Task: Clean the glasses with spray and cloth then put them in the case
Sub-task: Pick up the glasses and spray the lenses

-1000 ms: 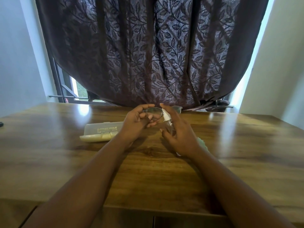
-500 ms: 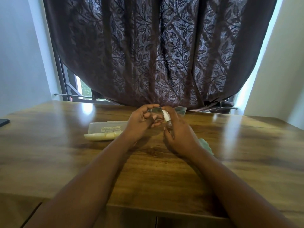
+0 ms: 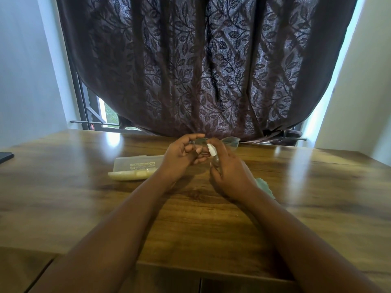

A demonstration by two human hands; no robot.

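The glasses sit in your left hand, raised just above the wooden table near its far edge, in front of the curtain. Your left fingers curl around the near lens and its rim, thumb arched over the top, so that side of the frame is pinched; the other lens, clear with a thin pale rim, juts out to the right past your knuckles. Your right hand is wrapped around a small spray bottle, fingers closed on its clear body, its white nozzle cap tilted toward the held lens and close to your left fingertips. Whether a finger presses on the cap, you cannot tell from here. Both forearms reach in from the bottom corners and meet at the wrists' height over the tabletop.

Left of your left wrist lies the glasses case, a long translucent plastic shell with printed lettering and a cream-coloured underside, resting flat. A pale green cloth, soft and crumpled, peeks out from behind your right wrist on the table. The tabletop is glossy, with dark grain and window glare. Behind hangs a dark leaf-patterned curtain.
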